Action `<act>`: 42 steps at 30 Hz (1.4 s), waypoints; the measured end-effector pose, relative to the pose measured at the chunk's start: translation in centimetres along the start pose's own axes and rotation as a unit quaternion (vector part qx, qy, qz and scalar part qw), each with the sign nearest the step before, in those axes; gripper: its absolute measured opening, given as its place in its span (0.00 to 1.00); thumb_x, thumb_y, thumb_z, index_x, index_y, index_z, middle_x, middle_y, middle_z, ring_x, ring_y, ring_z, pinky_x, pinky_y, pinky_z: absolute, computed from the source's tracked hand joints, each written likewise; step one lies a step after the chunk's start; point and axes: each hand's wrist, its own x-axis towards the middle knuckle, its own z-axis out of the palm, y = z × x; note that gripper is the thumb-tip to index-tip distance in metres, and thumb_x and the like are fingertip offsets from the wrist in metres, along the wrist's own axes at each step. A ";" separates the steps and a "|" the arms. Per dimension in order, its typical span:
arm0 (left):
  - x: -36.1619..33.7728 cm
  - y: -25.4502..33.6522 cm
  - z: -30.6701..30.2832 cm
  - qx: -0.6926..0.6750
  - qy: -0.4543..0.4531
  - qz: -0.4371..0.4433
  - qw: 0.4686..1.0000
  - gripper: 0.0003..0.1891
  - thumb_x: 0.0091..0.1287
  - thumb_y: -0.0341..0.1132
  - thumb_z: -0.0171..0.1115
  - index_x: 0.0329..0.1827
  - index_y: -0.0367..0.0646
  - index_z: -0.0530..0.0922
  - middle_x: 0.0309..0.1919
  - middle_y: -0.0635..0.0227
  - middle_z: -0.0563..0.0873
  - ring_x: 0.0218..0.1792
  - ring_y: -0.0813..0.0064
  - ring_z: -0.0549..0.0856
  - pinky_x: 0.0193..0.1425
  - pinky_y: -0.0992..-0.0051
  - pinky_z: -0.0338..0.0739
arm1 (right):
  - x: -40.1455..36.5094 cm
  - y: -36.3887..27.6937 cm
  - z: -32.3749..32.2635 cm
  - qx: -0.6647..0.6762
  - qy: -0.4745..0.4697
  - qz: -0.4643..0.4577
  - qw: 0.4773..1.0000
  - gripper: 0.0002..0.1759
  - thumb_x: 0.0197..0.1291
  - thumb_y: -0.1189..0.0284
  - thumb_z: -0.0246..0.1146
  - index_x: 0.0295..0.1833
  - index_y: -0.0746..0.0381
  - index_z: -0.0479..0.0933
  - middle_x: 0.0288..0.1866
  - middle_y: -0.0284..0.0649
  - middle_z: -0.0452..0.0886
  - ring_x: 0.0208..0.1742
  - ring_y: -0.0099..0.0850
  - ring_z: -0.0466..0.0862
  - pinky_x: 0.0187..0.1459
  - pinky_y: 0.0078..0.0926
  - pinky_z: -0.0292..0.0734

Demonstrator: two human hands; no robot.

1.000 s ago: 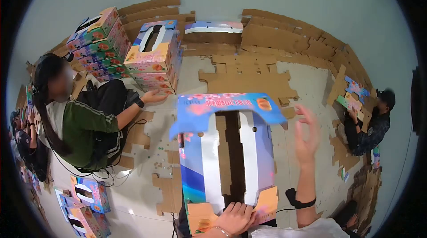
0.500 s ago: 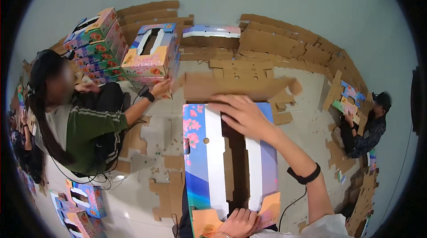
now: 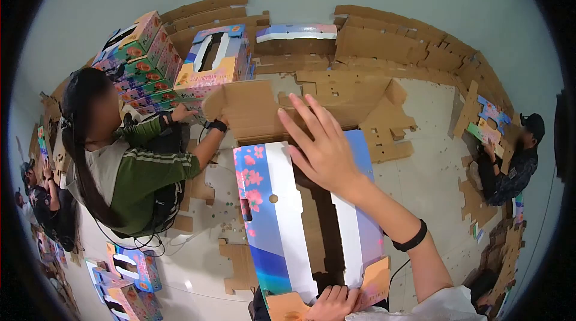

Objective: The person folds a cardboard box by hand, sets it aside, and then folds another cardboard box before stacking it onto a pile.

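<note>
In front of me lies a printed cardboard box (image 3: 264, 231), blue and white with pink blossoms and a long opening along its middle. My left hand (image 3: 333, 303) has its fingers curled over the near edge, between two orange end flaps. My right hand (image 3: 327, 150) is open, fingers spread, over the far end of the box. Its fingertips overlap the brown far flap (image 3: 255, 108), which stands raised with its plain inner side towards me.
At left a co-worker in a green sleeve (image 3: 156, 162) sits close by the flap. Stacked printed boxes (image 3: 144, 66) stand behind them. Flat brown cardboard (image 3: 384, 45) lines the wall, and scraps (image 3: 237, 264) lie on the floor. Another person (image 3: 510, 165) works at far right.
My right hand has lifted and spread its fingers; the far flap, blurred before, now shows sharply, upright. My view has shifted slightly left, and the co-worker's arm has drawn back from the stacked box.
</note>
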 end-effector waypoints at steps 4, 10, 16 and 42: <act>0.0 0.2 0.3 0.011 0.005 -0.001 1.000 0.09 0.60 0.38 0.56 0.32 0.41 0.75 0.24 0.62 0.76 0.29 0.65 0.75 0.38 0.69 0.70 | 1.4 -0.3 -0.3 -0.011 -0.010 -0.015 1.000 0.34 0.60 0.64 0.60 0.71 0.60 0.61 0.71 0.51 0.60 0.69 0.50 0.61 0.68 0.46 0.60; -0.5 0.9 1.2 0.033 0.027 0.008 0.999 0.09 0.60 0.38 0.56 0.31 0.42 0.74 0.23 0.63 0.75 0.29 0.65 0.76 0.39 0.69 0.70 | 3.1 1.1 0.9 -0.045 -0.009 0.004 0.999 0.31 0.64 0.61 0.57 0.70 0.60 0.63 0.65 0.50 0.66 0.67 0.49 0.64 0.68 0.45 0.60; -0.4 1.5 0.9 0.034 0.035 0.014 0.999 0.08 0.60 0.37 0.56 0.31 0.41 0.74 0.23 0.63 0.76 0.28 0.65 0.76 0.39 0.69 0.71 | 3.1 2.1 3.1 -0.023 0.012 -0.020 0.999 0.30 0.67 0.57 0.52 0.67 0.66 0.65 0.58 0.54 0.70 0.61 0.50 0.68 0.68 0.46 0.59; 0.8 0.0 2.6 -0.017 -0.004 0.044 0.999 0.15 0.63 0.44 0.60 0.24 0.46 0.72 0.20 0.68 0.79 0.26 0.70 0.80 0.33 0.74 0.71 | -21.8 -0.8 -14.9 0.268 -0.160 0.249 0.917 0.11 0.66 0.70 0.55 0.37 0.64 0.81 0.44 0.37 0.80 0.40 0.34 0.80 0.47 0.29 0.72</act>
